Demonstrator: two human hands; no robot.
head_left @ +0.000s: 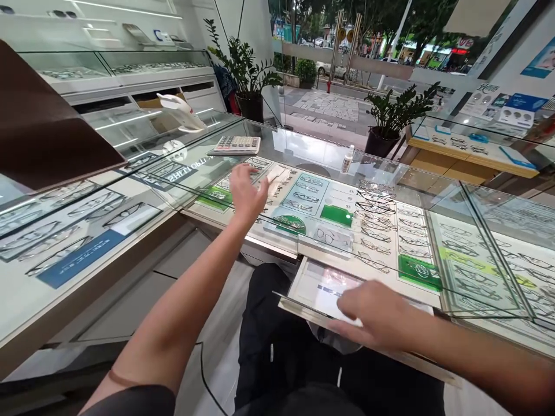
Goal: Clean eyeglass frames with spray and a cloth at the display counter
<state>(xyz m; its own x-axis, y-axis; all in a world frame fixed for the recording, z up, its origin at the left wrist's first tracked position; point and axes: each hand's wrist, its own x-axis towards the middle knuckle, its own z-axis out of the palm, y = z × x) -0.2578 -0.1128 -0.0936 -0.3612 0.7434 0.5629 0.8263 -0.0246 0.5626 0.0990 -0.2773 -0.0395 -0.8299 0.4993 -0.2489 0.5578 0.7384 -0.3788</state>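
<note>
My left hand (245,190) reaches out over the glass counter top (312,153), fingers spread, just short of a folded white cloth (277,175) that lies on the glass. It holds nothing. My right hand (373,315) rests palm down on a pulled-out display tray (321,286) below the counter edge, fingers curled loosely against the tray surface. Rows of eyeglass frames (375,222) lie inside the case under the glass, between green and teal cards.
A calculator (236,144) sits on the glass at the far left. A small white bottle (347,160) stands farther back. A second glass case (65,231) runs along the left. Potted plants (390,121) stand beyond the counter. My dark trousers (277,341) are below.
</note>
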